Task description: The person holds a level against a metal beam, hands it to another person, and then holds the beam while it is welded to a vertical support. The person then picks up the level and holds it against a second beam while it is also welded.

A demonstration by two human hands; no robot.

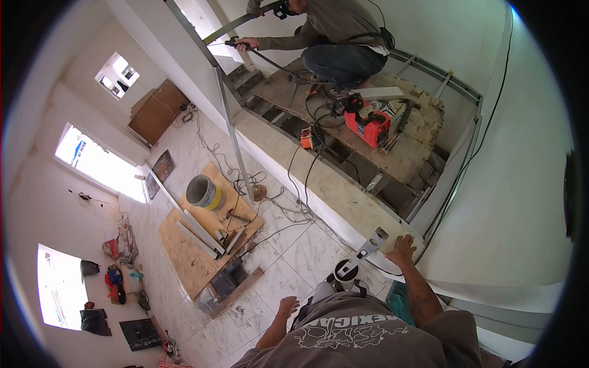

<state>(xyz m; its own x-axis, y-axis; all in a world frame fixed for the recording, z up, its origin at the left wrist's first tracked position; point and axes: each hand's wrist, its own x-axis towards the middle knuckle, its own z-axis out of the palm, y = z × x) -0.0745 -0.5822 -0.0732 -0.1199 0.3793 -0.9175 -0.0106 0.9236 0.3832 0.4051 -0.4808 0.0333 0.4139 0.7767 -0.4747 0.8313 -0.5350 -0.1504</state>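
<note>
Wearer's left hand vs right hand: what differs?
Contact: the right hand is planted on the ledge; the left hand touches nothing, above the tiled floor.
Reach: the right hand is stretched forward; the left hand hangs close to the body.
Neighbours: the right hand is beside the spirit level; nothing lies near the left hand.
Shared: both are bare, open and hold nothing.

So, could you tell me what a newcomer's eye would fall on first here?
Probably the red machine on the wooden platform at the top, beside a crouching person. Next, the grey bucket on a board on the tiled floor below. Nearer, the right hand rests open on the ledge next to a level, and the left hand hangs free.
</note>
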